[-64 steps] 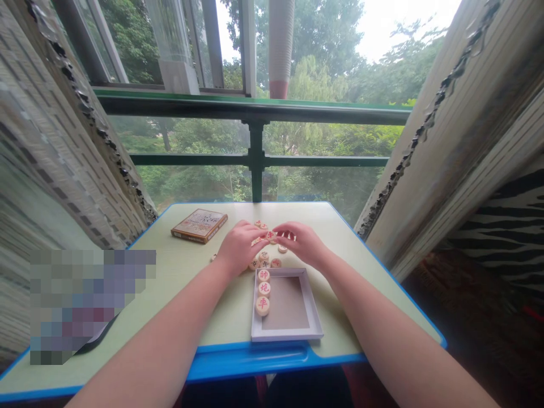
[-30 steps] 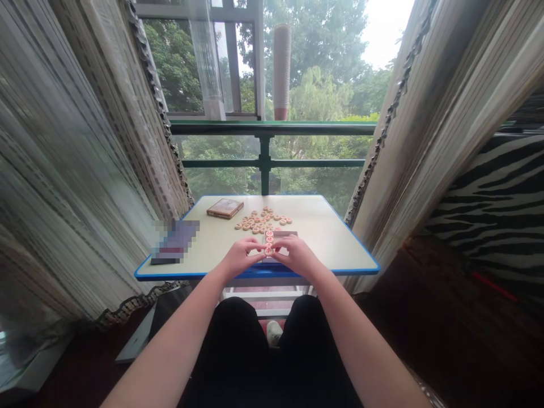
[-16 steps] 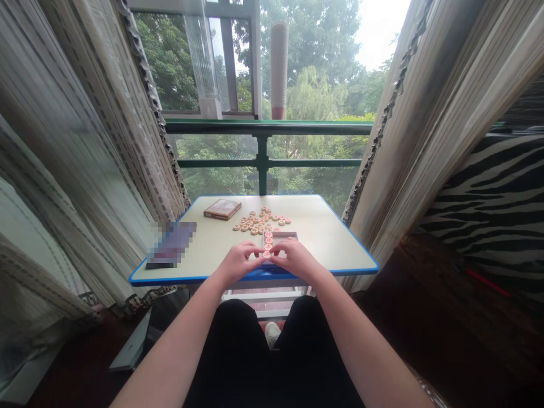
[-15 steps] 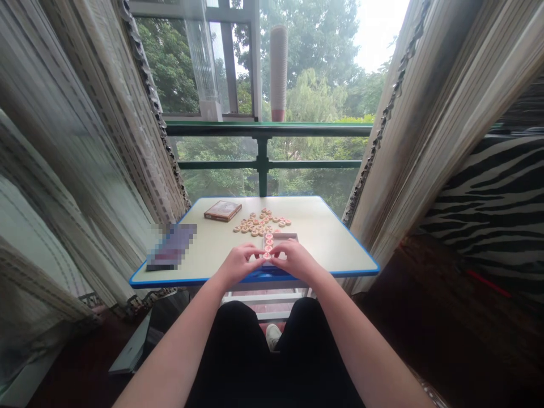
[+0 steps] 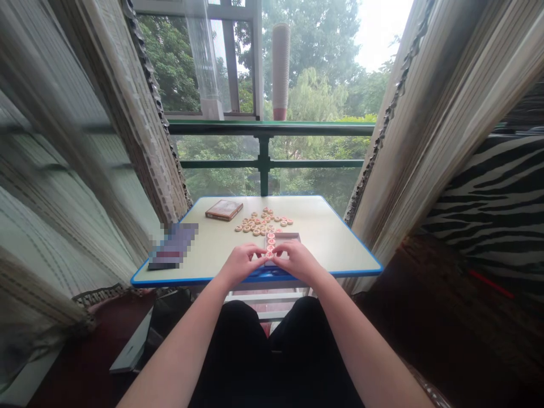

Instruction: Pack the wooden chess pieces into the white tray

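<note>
A small grey tray (image 5: 289, 236) lies near the front edge of the pale green table (image 5: 323, 238), with a column of round wooden chess pieces (image 5: 270, 242) with red characters along its left side. My left hand (image 5: 241, 264) and my right hand (image 5: 298, 260) meet at the near end of that column. Both have curled fingers, and their fingertips pinch a chess piece (image 5: 269, 254) between them. A loose pile of similar pieces (image 5: 260, 222) lies just beyond the tray.
A flat brown box (image 5: 224, 209) sits at the table's back left and a blurred dark object (image 5: 173, 253) at its front left. Curtains hang on both sides. A green railing (image 5: 263, 129) and a window lie behind. My dark-clothed legs are below the table edge.
Both hands came back from the loose pile to the near end of the tray, and the view drew away from the table. Over the last half second they have barely moved.
</note>
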A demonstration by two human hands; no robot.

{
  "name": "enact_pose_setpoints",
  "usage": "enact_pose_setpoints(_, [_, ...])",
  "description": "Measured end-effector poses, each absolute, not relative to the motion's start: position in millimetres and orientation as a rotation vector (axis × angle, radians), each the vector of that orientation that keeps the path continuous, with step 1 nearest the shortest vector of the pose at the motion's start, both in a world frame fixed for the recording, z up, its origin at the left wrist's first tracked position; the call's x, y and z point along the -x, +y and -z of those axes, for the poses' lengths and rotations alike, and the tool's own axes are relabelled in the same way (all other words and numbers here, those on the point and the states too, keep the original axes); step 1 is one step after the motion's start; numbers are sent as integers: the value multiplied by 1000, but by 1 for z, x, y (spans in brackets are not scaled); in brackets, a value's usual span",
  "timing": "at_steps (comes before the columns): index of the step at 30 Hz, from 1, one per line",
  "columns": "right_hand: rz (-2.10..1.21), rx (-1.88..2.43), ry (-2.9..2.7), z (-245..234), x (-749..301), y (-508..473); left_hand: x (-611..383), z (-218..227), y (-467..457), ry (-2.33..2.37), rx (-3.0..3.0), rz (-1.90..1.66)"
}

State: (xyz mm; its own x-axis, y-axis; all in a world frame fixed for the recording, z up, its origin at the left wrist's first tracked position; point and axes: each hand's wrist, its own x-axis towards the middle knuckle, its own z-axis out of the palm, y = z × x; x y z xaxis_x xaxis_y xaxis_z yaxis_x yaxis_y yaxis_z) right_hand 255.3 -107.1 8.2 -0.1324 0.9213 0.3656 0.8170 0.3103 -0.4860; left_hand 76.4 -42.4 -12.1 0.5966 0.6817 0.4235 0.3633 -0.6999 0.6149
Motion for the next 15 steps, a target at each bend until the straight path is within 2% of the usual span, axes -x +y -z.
enact_pose_setpoints(15, [-342,1570,-2016,-8,-258,-104,-76,12,-45,829,-2468,-776])
